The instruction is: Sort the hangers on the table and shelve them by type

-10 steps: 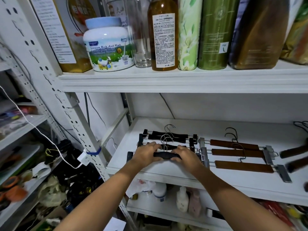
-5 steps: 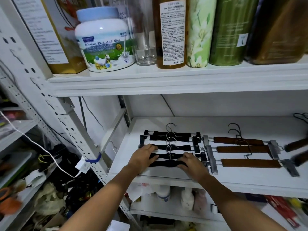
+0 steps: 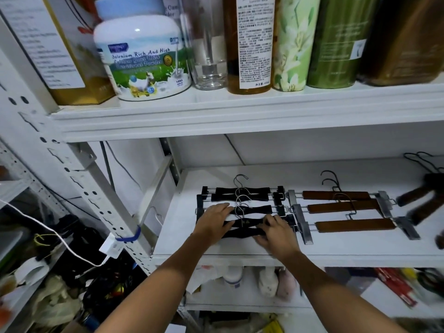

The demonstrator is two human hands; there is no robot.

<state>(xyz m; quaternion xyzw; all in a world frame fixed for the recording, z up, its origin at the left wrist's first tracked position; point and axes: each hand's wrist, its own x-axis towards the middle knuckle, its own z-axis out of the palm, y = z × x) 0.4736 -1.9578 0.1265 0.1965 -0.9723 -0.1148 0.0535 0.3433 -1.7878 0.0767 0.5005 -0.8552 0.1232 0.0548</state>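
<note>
Your left hand (image 3: 212, 221) lies flat, fingers straight, on the left ends of the black hangers (image 3: 242, 197). Your right hand (image 3: 276, 234) has bent fingers over the right end of the nearest black hanger (image 3: 242, 233), thumb at its near edge, gripping it. The stack sits at the left of the white shelf (image 3: 360, 247); a bare strip runs to the front lip, with more bare room behind the hooks. The black clips on the right are just beside the metal clips of the brown hangers (image 3: 336, 195), so it's tight there. The tub (image 3: 144, 66) above reads "Selenium Rich And High", then "Goat Milk ... Powder", blurred. The bottle (image 3: 249, 44) label print is too small to read.
</note>
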